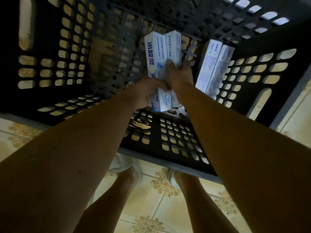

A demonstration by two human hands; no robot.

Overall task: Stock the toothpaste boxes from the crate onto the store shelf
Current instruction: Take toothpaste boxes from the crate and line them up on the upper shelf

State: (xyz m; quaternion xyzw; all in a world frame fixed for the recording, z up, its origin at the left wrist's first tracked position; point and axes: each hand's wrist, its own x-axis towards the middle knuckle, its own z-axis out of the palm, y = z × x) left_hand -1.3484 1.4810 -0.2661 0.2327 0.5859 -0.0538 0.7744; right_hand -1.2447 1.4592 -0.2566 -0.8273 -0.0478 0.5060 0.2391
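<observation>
I look straight down into a deep black slotted crate. Both my arms reach into it. My left hand grips white-and-blue toothpaste boxes near the crate's near wall. My right hand holds the lower ends of two more toothpaste boxes that stand side by side toward the far wall. Another pair of toothpaste boxes leans against the crate's right wall, apart from both hands. The store shelf is out of view.
The crate stands on a cream tiled floor with gold patterns. My two feet in white slippers show below the crate's near rim. The left half of the crate's bottom holds no boxes.
</observation>
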